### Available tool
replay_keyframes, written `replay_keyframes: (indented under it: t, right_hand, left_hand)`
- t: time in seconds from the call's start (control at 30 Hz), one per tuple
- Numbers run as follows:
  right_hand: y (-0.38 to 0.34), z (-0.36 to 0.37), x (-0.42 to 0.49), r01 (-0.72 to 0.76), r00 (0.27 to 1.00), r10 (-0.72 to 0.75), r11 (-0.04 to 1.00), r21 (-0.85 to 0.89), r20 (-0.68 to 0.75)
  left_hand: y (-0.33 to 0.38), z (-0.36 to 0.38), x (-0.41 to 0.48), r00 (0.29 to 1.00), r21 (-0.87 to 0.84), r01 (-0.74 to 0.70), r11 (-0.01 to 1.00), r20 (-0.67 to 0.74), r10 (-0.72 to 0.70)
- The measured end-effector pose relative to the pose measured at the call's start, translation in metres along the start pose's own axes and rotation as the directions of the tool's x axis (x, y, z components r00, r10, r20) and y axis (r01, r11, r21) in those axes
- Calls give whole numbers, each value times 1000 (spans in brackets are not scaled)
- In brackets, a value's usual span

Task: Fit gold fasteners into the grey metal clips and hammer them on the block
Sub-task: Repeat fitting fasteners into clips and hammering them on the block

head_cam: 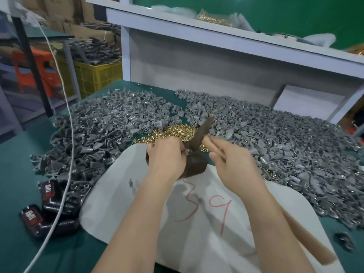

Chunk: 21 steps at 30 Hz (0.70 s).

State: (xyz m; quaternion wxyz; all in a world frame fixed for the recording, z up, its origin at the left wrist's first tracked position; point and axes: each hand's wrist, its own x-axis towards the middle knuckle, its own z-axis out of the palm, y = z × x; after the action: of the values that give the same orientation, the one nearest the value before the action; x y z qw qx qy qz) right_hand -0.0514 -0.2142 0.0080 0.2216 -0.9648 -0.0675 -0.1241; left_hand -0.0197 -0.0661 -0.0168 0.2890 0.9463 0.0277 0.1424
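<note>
A dark metal block stands on a white sheet at the table's middle. My left hand rests on the block and pinches a small grey clip against its top. My right hand grips the wooden handle of a hammer. Its dark head is blurred and tilted just above the clip, and the handle runs back under my right forearm. A heap of gold fasteners lies right behind the block. Grey clips lie in big piles to the left and to the right.
The white sheet carries a red "39". Black packs with red labels and a white cable lie on the green table at the left. A bag of gold fasteners sits on the shelf above. A yellow crate stands beyond the table.
</note>
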Motion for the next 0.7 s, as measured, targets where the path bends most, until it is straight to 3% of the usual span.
replay_keyframes:
  t: [0.1, 0.2, 0.33, 0.43, 0.53, 0.6, 0.7]
  right_hand:
    - [7, 2, 7, -30, 995, 43, 990, 138, -90]
    - [21, 7, 19, -180, 974, 206, 956, 230, -94]
    - [40, 18, 27, -365, 930, 357, 924, 112, 85]
    - [45, 22, 26, -376, 910, 384, 923, -83, 154]
    - [38, 20, 26, -310, 948, 318, 934, -175, 20]
    - [25, 14, 28, -180, 981, 180, 984, 7, -71]
    - [2, 10, 38, -60, 997, 37, 933, 354, 71]
  left_hand:
    - [0, -1, 0, 1000, 3, 3, 1000, 8, -3]
    - [0, -1, -1, 1000, -14, -1, 1000, 9, 1]
    - [0, 0, -1, 1000, -35, 6, 999, 0, -6]
    - [0, 1, -1, 1000, -46, 7, 999, -5, -8]
    - [1, 1, -1, 1000, -73, -4, 997, -16, 2]
    - [3, 0, -1, 999, -106, -27, 994, -37, 24]
    - [6, -1, 0, 996, -205, -80, 976, -65, 68]
